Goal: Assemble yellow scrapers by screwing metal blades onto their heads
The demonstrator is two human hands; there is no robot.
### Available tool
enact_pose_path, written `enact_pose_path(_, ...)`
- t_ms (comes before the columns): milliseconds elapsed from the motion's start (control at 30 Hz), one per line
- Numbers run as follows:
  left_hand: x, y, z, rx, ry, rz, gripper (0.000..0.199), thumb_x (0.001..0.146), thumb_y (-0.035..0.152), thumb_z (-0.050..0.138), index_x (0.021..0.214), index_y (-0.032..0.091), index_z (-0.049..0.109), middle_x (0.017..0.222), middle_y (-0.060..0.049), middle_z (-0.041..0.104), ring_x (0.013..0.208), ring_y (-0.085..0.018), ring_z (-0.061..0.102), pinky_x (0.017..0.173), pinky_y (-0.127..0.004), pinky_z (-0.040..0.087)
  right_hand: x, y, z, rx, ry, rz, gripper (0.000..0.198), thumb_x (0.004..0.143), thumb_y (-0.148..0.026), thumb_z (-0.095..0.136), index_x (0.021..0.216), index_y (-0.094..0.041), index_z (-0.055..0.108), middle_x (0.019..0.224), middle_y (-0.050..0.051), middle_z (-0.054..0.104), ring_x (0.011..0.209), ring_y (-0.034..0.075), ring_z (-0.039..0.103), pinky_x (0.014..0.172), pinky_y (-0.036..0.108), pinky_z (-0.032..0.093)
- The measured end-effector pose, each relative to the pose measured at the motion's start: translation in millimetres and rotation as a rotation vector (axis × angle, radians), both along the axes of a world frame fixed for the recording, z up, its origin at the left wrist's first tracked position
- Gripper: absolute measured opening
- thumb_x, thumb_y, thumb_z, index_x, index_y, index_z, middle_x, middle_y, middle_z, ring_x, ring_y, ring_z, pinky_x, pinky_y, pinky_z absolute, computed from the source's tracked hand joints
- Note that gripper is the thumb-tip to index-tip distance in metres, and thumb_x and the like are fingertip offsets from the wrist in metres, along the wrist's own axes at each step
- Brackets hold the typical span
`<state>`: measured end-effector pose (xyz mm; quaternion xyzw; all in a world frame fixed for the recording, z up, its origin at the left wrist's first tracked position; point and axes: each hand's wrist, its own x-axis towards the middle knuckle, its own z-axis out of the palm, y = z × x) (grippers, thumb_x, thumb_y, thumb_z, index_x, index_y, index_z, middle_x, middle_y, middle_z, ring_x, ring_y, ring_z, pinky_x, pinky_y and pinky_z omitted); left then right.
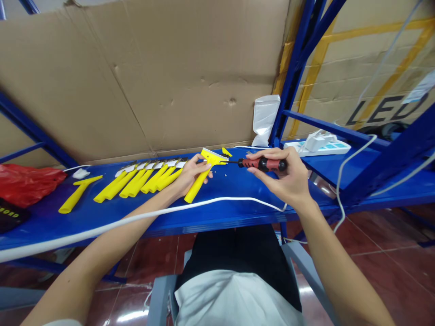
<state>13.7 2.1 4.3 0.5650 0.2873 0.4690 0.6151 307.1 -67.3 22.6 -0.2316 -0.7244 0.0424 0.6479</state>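
Note:
My left hand (193, 173) is closed around a yellow scraper (198, 184) near its head, with the handle slanting down to the left. A pale blade strip runs along the scraper's top edge. In my right hand (283, 174) is a screwdriver (263, 164) with a red and black handle, held level. Its thin dark shaft points left and its tip meets the right end of the scraper head; whether it sits on a screw is too small to tell. Just behind the head lies a small yellow piece (226, 152) on the blue shelf (238, 190).
Several yellow scrapers (132, 181) lie in a row at left, with another yellow handle (76, 197) farther left beside a red plastic bag (30, 181). A white cable (136, 218) crosses in front. A power strip (326, 147) sits right, behind a blue post (380, 158).

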Motion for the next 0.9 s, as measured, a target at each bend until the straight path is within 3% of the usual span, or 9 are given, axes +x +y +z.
enact_pose_path(267, 3.6, -4.7, 5.2, -0.02, 0.017, 0.034, 0.052, 0.081, 0.033, 0.097, 0.11, 0.022, 0.055, 0.088, -0.001, 0.071, 0.069, -0.015, 0.073, 0.051, -0.021, 0.052, 1.2, 0.2, -1.7, 0.006, -0.013, 0.006, 0.044, 0.087, -0.024, 0.095, 0.107, -0.028, 0.056, 0.114, 0.009, 0.084, 0.115, 0.033, 0.083, 0.1, 0.056, 0.069)
enact_pose_path(667, 1.5, -0.1, 1.8, -0.046, 0.034, 0.012, 0.051, 0.084, 0.034, 0.095, 0.115, 0.022, 0.056, 0.094, -0.003, 0.072, 0.075, -0.016, 0.074, 0.05, -0.021, 0.05, -0.5, -2.3, 0.6, 0.156, -0.142, -0.017, 0.047, 0.086, -0.016, 0.094, 0.118, -0.029, 0.062, 0.115, 0.007, 0.085, 0.11, 0.031, 0.084, 0.093, 0.051, 0.072)
enact_pose_path(900, 0.9, 1.3, 1.0, -0.058, 0.047, 0.016, 0.051, 0.084, 0.035, 0.095, 0.114, 0.022, 0.057, 0.093, -0.004, 0.073, 0.075, -0.017, 0.074, 0.051, -0.021, 0.05, -4.4, -7.1, 3.3, 0.127, -0.178, 0.039, 0.044, 0.089, -0.015, 0.091, 0.116, -0.03, 0.061, 0.118, 0.007, 0.085, 0.111, 0.031, 0.085, 0.094, 0.051, 0.073)
